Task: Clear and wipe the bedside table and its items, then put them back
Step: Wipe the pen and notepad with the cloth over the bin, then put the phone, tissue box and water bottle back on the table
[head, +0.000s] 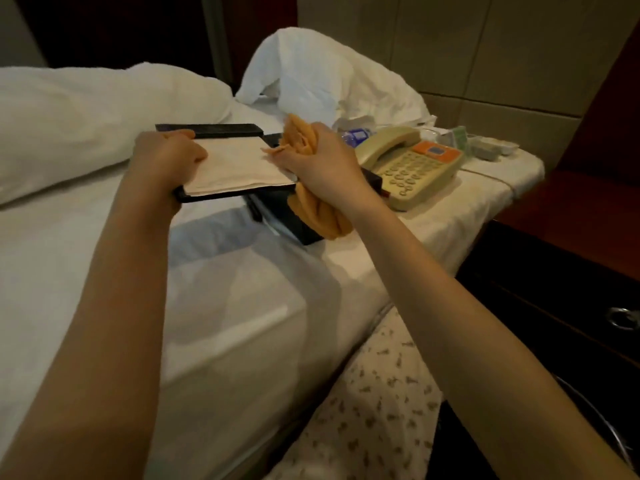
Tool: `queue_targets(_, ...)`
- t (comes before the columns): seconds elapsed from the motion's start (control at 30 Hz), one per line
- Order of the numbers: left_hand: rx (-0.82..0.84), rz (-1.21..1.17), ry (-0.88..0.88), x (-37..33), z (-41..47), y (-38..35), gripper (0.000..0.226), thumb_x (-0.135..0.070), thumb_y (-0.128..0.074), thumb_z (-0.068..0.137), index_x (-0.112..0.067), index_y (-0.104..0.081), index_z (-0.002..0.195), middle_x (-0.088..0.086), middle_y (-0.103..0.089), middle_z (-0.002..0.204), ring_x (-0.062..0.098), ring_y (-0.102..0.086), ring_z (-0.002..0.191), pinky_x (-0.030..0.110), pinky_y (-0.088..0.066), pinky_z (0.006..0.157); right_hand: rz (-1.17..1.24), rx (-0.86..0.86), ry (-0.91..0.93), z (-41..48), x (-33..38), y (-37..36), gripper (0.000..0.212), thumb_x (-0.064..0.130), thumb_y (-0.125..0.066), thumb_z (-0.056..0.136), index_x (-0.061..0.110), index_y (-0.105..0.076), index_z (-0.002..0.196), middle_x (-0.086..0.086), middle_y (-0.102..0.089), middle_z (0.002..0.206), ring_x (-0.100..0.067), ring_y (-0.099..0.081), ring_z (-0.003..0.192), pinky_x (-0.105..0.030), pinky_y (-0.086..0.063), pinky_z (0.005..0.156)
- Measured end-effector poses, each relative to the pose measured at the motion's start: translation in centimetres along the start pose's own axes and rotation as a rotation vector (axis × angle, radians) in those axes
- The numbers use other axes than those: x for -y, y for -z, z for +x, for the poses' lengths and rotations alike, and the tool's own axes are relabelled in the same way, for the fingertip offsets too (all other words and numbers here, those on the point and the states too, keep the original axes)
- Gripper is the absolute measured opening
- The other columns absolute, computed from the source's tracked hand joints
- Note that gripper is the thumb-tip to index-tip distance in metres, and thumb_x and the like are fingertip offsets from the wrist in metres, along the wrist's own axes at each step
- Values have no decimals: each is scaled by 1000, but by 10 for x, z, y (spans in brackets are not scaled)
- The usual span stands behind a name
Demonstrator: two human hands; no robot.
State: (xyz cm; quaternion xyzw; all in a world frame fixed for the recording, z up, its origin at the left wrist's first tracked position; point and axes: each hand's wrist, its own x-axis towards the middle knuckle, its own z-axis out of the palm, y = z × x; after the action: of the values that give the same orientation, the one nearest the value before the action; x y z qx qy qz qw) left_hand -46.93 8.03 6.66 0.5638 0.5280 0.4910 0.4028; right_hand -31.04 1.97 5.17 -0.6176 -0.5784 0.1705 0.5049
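Note:
My left hand (169,154) grips the left edge of a flat black tray (221,197) that carries a white sheet of paper (235,164), held level above the bed. My right hand (318,161) is closed around a bunched orange cloth (318,209) and presses it against the tray's right edge. A second black box (277,209) lies on the bed just under the tray, partly hidden. A beige telephone (412,168) with an orange panel rests on the bed to the right. Behind it lie a plastic water bottle (356,136) and small packets (491,147).
The white bed (104,271) fills the left and middle, with a pillow (86,116) at the back left and crumpled white linen (329,74) behind the items. The dark wooden bedside table (571,237) with a ring drawer pull (623,318) stands at the right.

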Motion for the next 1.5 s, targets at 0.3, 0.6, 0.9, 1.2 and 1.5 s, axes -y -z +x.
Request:
queue_targets(0.3, -27, 140, 235, 47, 13, 53, 40, -6, -53, 92, -4, -50, 132, 10, -59, 92, 10, -63, 63, 12, -46, 47, -453, 221, 89, -7, 12, -73, 29, 28, -53, 92, 9, -49, 113, -11, -58, 116, -29, -55, 105, -32, -39, 70)
queue_targets(0.6, -23, 560, 257, 66, 17, 37, 40, -9, -43, 92, 5, -43, 130, 23, -51, 124, 34, -51, 106, 40, -42, 88, -573, 161, 161, -15, 5, -68, 22, 18, -48, 94, 9, -48, 114, -12, -61, 107, -30, -59, 96, -32, -39, 66)
queue_targets(0.9, -6, 688, -53, 39, -16, 11, 37, -17, -52, 89, -14, -49, 126, 15, -40, 135, 32, -44, 120, 38, -36, 98, -24, 8, 65, -21, 4, -36, 9, 26, -56, 91, 22, -53, 99, 6, -61, 86, -11, -61, 79, -29, -53, 74)
queue_targets(1.2, 449, 237, -296, -6, -71, -67, 10, -17, -53, 91, -23, -60, 96, -5, -63, 82, 6, -61, 68, 14, -51, 50, 424, -132, -216, -34, -31, 42, 5, 19, -64, 86, 17, -62, 90, -4, -66, 86, -20, -63, 83, -35, -50, 78)
queue_targets(1.5, 892, 198, -117, -1, -122, -159, 73, -55, -59, 81, -21, -31, 140, -6, -52, 111, 2, -52, 76, 21, -50, 65, 496, -399, -468, -59, -81, 106, 44, 38, -48, 94, 6, -52, 124, -12, -64, 114, -21, -64, 92, -24, -52, 66)
